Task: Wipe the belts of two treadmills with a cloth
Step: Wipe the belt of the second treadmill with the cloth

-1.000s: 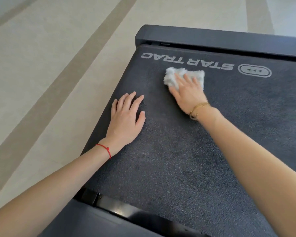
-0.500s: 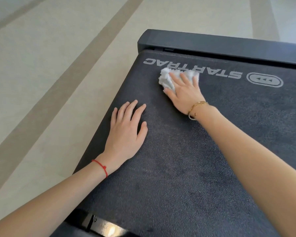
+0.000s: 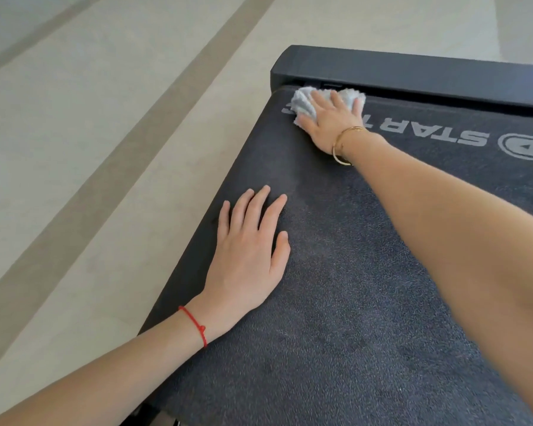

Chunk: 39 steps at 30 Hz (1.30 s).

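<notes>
Belt [image 3: 366, 302] dark and textured, right hand [image 3: 330, 124] pressing cloth [image 3: 302, 103], left hand [image 3: 246, 259] flat, beige floor [image 3: 90, 149].

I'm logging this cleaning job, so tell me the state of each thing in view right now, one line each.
Cloth: bunched, pressed on the belt's far left corner, by the end cover.
Right hand: flat on the cloth.
Left hand: flat on the belt, fingers straight, holding nothing.
Belt: bare, logo partly covered.
End cover: untouched.
</notes>
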Each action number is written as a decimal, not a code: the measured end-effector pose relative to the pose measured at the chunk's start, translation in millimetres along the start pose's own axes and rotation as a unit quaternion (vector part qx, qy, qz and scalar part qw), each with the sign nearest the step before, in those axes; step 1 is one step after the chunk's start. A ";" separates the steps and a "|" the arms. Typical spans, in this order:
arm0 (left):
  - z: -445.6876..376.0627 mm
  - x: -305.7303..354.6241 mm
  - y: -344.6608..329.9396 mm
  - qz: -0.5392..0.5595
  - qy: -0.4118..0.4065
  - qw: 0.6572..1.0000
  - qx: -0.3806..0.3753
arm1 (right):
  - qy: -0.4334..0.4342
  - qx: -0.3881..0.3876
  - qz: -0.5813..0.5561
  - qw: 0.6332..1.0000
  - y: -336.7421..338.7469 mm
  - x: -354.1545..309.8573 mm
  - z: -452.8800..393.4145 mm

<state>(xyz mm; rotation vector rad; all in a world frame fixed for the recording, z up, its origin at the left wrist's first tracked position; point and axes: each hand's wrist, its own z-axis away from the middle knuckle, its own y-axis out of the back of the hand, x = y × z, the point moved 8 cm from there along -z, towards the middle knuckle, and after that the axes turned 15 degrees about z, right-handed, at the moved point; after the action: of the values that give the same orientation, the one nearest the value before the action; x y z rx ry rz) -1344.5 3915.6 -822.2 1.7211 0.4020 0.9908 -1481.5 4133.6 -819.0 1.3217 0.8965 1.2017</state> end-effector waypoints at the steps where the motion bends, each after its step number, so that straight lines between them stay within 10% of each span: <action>1: 0.0 -0.1 -0.1 0.001 -0.001 1.000 0.000 | 0.012 0.007 0.011 1.000 4.1 -14.5 -4.3; 8: -0.1 -1.5 0.3 0.012 -0.007 1.000 0.005 | 0.176 0.091 0.039 0.979 8.5 -52.2 30.5; 15: 0.8 -0.4 2.3 0.015 -0.003 1.000 0.004 | -0.056 0.043 -0.018 0.997 -10.5 80.6 54.2; 26: 25.0 -7.4 15.7 0.050 -0.007 0.999 0.003 | 0.188 0.065 -0.011 0.980 -16.7 -24.7 215.3; 34: 93.1 -35.0 33.1 0.049 0.018 0.999 -0.004 | 0.046 0.023 0.004 0.999 -11.3 -39.8 194.3; 39: 120.2 -46.4 37.6 0.076 0.039 0.996 -0.002 | 0.224 0.067 0.022 0.972 -3.6 -129.5 270.9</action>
<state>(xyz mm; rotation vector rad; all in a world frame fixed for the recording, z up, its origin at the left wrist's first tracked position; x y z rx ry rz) -1286.3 3794.7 -819.3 1.7331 0.3230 1.1712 -1244.4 3949.3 -816.4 1.1970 1.2930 1.5308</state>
